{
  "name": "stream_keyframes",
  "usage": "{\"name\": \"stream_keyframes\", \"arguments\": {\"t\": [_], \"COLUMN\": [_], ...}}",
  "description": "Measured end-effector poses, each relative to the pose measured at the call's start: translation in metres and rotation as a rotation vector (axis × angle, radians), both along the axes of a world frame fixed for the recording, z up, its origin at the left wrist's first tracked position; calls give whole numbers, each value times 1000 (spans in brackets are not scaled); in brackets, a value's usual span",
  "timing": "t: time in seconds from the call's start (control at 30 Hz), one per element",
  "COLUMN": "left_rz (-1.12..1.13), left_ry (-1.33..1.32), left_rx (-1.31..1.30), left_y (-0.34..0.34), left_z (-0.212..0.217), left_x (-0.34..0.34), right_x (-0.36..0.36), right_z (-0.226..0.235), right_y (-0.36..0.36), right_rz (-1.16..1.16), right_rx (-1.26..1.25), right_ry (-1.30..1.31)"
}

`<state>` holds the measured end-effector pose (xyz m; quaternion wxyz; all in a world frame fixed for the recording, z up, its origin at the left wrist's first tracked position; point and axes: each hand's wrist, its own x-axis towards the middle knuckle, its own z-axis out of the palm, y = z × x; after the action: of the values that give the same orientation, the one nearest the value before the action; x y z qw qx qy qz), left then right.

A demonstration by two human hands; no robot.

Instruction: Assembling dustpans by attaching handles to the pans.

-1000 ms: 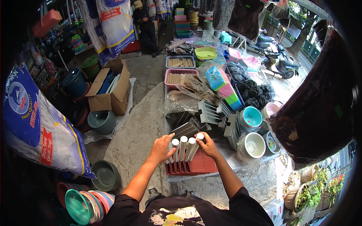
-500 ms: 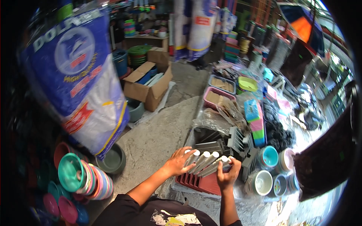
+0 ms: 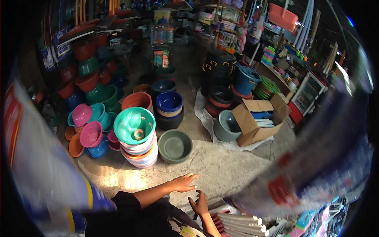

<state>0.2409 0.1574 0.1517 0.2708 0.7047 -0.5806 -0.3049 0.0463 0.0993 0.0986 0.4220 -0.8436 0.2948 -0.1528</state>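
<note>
Right now both hands are empty: the left hand (image 3: pixel 184 183) spreads flat with an open grip over the concrete floor (image 3: pixel 221 166), and the right hand (image 3: pixel 200 204) hangs loosely open just left of the bundle of grey tubes (image 3: pixel 241 224) at the near right edge. Judging by this, the tubes are set down; regrasping means reaching right. A grey basin (image 3: pixel 175 146) sits farther off.
</note>
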Motion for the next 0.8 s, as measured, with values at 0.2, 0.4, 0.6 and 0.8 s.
{"name": "stream_keyframes", "arguments": {"t": [0.2, 0.4, 0.6, 0.8], "left_rz": [129, 143, 213, -82], "left_ry": [14, 177, 243, 73], "left_rx": [-115, 15, 122, 489], "left_y": [1, -56, -91, -162], "left_z": [-68, -74, -125, -188], "left_x": [125, 210, 254, 253], "right_x": [113, 46, -40, -48], "right_z": [-65, -250, -230, -214], "right_y": [-67, -149, -79, -50], "right_rz": [-10, -622, -908, -1131], "right_rx": [12, 110, 782, 934], "right_ry": [141, 126, 524, 592]}}
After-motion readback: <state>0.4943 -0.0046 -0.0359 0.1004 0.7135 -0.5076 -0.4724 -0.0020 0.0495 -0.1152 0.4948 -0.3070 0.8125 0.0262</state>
